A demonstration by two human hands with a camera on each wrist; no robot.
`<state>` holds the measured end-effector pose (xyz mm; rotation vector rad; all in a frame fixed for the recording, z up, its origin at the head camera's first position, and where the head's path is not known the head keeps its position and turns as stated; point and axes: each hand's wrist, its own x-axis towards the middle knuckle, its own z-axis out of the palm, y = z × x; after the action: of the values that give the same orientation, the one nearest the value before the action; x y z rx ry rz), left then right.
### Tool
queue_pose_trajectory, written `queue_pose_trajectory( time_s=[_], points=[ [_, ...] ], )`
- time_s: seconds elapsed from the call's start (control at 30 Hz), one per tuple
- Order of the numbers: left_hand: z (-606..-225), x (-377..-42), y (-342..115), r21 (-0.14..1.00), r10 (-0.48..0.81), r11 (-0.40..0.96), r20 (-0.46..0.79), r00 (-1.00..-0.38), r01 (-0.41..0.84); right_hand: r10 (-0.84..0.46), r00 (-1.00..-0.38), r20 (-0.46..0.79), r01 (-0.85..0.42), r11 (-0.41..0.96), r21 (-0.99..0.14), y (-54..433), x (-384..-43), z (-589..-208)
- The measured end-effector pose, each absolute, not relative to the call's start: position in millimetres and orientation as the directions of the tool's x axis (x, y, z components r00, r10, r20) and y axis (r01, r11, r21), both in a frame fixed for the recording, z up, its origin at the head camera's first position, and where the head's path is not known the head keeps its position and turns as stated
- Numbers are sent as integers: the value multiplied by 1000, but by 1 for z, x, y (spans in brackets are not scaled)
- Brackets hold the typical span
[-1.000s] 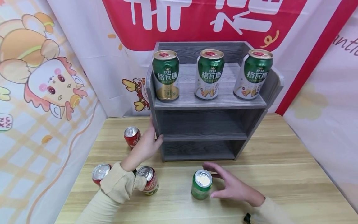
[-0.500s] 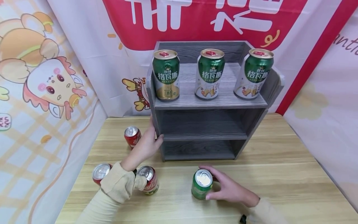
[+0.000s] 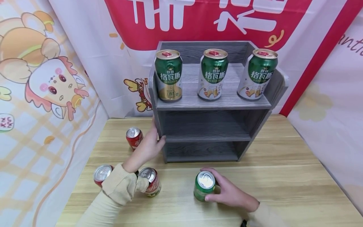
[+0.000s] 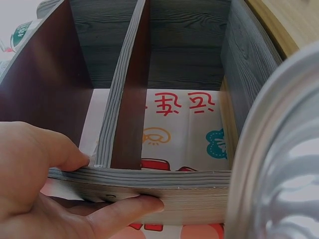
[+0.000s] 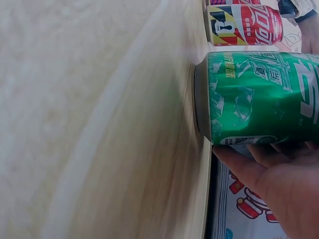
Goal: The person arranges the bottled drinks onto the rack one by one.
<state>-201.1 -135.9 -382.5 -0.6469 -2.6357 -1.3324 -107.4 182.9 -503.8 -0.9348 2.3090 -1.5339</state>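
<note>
My left hand (image 3: 147, 146) grips the left side panel of a small grey wooden shelf (image 3: 207, 137); the left wrist view has the thumb and a finger on opposite faces of the panel edge (image 4: 149, 178). In front of the shelf, a green soda can (image 3: 200, 193) with a silver top stands upright on the table. My right hand (image 3: 231, 191) holds this can from the right, thumb on the near side and fingers round the far side. Part of the palm and fingers (image 5: 244, 167) shows against the can in the right wrist view.
Three green-and-white kvass cans, such as the middle one (image 3: 214, 75), stand on the top shelf. Red cola cans stand on the table (image 3: 269, 189) around my left forearm: one behind (image 3: 134, 137), one left (image 3: 102, 174), one right (image 3: 153, 186). Printed cloth hangs behind and at both sides.
My right hand has moved left onto the green can, its fingers and thumb closing round it. The left hand stays on the shelf panel, and the cans keep their places.
</note>
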Motion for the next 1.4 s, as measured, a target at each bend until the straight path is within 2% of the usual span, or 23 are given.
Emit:
queue_pose_trajectory(
  time_s=[0.63,1.4],
  points=[
    [-381,-200,-137,734,321,534,282,-904,419,-579,-788,208,-376,185,-908,180,-111,-503],
    [-384,-203,-137,721,335,512,333,-881,467,-550,-757,353,-465,72,-883,194,-142,-443]
  ],
)
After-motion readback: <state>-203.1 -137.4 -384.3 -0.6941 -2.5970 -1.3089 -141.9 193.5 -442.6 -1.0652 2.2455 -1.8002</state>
